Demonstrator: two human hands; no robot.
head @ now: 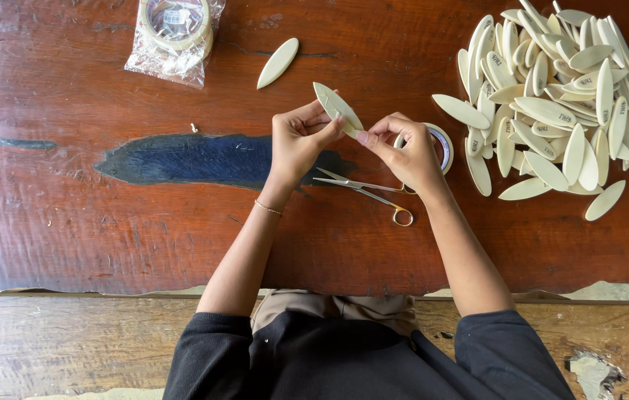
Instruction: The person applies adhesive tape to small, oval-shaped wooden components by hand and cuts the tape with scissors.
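Both hands' grip pinching pale leaf-shaped wooden piece [337, 108], tilted: left hand [298, 141], right hand [408, 152].

The tape roll [442, 145] hides partly behind the right hand [408, 152] (bagged roll [175, 26] cut by the top edge).

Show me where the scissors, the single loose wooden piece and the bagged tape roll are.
scissors [373, 194]: head view, on the blades near the pivot.
loose piece [278, 63]: head view, its middle.
bagged tape [175, 35]: head view, on the roll's ring.
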